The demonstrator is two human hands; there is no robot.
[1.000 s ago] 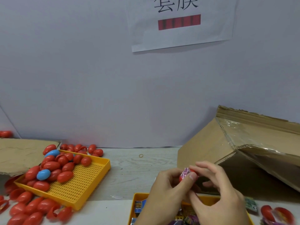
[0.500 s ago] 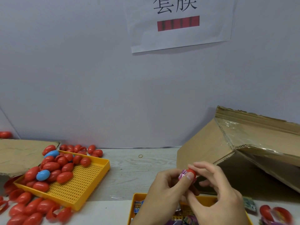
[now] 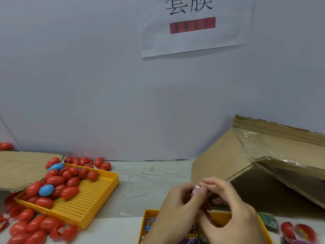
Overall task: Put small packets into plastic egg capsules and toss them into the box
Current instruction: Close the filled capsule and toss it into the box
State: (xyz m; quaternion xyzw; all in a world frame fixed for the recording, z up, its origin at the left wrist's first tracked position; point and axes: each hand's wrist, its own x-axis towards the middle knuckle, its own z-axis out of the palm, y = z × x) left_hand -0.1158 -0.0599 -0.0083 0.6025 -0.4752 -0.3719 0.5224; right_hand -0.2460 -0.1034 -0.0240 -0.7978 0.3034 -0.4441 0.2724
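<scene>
Two hands, left hand (image 3: 177, 206) & right hand (image 3: 233, 213), pinch small pink foil packet (image 3: 195, 189) w/ curled fingers; red plastic capsule mostly hidden; tilted brown cardboard box (image 3: 219, 161) behind.

Even, soft light; faint shadows under paper sign (image 3: 195, 25) at 12. Motion blur at 5–7, wide-angle bending w/ edges.

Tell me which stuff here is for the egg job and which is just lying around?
For the job: pink packet pinched by left hand and right hand; red egg capsules; tray of packets; cardboard box.
Lying about: rubber band; wall sign; flat cardboard.
</scene>
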